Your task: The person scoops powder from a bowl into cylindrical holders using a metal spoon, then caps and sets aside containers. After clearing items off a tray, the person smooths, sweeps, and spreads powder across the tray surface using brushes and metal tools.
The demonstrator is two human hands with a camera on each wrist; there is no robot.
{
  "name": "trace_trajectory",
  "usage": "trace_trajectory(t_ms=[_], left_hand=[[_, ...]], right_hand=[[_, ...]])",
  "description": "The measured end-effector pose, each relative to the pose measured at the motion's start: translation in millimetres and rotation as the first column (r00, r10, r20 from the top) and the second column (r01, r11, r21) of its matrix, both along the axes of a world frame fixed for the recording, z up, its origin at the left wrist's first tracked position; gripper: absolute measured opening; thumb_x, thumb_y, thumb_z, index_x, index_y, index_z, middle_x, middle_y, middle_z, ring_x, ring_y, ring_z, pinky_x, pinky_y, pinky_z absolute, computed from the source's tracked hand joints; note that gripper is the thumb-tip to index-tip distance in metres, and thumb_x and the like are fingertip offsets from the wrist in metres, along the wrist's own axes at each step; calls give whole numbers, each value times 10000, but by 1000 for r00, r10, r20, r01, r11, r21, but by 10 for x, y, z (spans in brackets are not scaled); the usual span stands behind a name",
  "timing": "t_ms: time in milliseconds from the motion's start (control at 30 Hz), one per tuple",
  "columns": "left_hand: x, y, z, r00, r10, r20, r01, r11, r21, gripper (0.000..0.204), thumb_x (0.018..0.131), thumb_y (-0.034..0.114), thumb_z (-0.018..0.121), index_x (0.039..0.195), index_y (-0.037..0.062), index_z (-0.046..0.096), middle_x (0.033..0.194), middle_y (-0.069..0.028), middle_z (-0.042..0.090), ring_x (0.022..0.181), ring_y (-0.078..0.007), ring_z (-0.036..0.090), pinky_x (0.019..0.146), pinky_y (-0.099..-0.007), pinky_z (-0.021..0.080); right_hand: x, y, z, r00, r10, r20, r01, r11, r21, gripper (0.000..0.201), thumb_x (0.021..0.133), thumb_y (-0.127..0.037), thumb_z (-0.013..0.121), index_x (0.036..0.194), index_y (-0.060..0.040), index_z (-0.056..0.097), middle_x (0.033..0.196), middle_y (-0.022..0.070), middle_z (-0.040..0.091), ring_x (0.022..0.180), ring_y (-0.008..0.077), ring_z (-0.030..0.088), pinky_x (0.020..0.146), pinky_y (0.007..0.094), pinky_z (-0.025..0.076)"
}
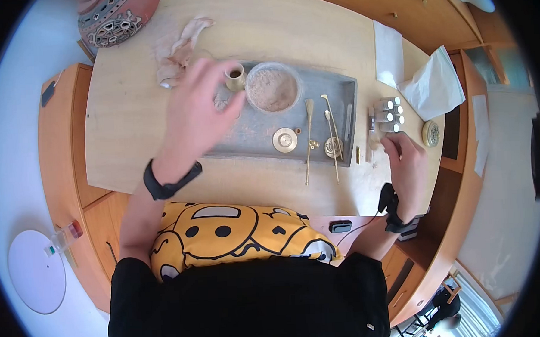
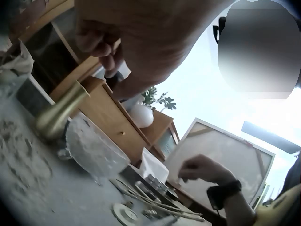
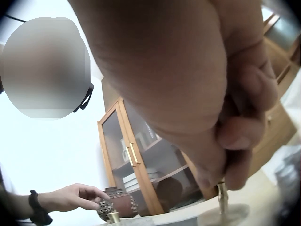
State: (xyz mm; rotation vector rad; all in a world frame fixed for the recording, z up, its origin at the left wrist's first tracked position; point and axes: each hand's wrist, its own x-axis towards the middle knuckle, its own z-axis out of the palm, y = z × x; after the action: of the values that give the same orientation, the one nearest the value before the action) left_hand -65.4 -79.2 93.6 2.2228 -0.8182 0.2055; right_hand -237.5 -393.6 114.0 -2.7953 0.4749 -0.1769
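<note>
My left hand (image 1: 204,105) is in the air over the tray's left end, blurred, thumb and fingers apart with nothing between them. Just beside its fingertips stands a small brass vase (image 1: 235,79), its flared neck (image 2: 75,94) below the hand in the left wrist view. My right hand (image 1: 407,153) is at the table's right side, thumb and fingertips pinching a slim brass-coloured stem (image 3: 222,195) above a blurred flat round shape. In the head view the fingers mostly hide that piece. A bowl of pale powder (image 1: 272,87) sits right of the vase.
The grey tray (image 1: 245,148) also holds a brass disc (image 1: 285,140) and long brass tools (image 1: 308,143) jutting over its front edge. White-capped vials (image 1: 390,116), a round patterned tin (image 1: 430,134) and a white bag (image 1: 433,83) lie right. A crumpled cloth (image 1: 183,49) lies back left.
</note>
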Motion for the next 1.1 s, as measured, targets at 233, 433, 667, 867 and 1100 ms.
trace_trajectory(t_ms=[233, 433, 667, 867, 1100], left_hand=[[251, 9, -30, 980, 119, -160, -91, 981, 171, 370, 743, 221, 801, 1032, 48, 649, 950, -67, 591, 887, -216, 582, 761, -343, 502], [318, -6, -146, 991, 100, -87, -92, 991, 95, 312, 731, 208, 813, 952, 45, 667, 878, -58, 583, 800, -205, 554, 722, -332, 483], [318, -10, -96, 994, 72, -83, -62, 991, 120, 259, 729, 168, 798, 912, 35, 672, 831, -63, 561, 764, -196, 538, 682, -330, 459], [160, -30, 169, 992, 126, 5, -126, 980, 152, 237, 726, 132, 779, 917, 39, 676, 797, -62, 542, 703, -189, 521, 642, -317, 442], [-182, -174, 728, 984, -69, 162, 42, 985, 165, 252, 696, 76, 785, 915, 53, 663, 803, -58, 546, 704, -201, 556, 622, -304, 457]], right_hand=[[-628, -145, -287, 960, -232, -156, 215, 969, -120, 208, 886, -222, 681, 822, -26, 651, 764, 147, 663, 682, 343, 637, 613, 422, 483], [-776, -177, -516, 946, -302, -116, 277, 942, -190, 208, 889, -229, 676, 818, -37, 639, 773, 133, 671, 711, 345, 645, 626, 429, 492], [-735, -199, -589, 952, -304, -47, 292, 941, -169, 195, 886, -220, 676, 812, -46, 630, 803, 116, 684, 724, 345, 646, 633, 425, 502], [-721, -174, -653, 945, -326, 14, 325, 937, -127, 188, 885, -233, 688, 873, -48, 651, 779, 111, 680, 701, 332, 650, 621, 411, 504], [-756, 23, -391, 924, -367, 112, 375, 925, -61, 203, 881, -197, 704, 1013, -51, 652, 723, 110, 664, 646, 295, 653, 576, 385, 496]])
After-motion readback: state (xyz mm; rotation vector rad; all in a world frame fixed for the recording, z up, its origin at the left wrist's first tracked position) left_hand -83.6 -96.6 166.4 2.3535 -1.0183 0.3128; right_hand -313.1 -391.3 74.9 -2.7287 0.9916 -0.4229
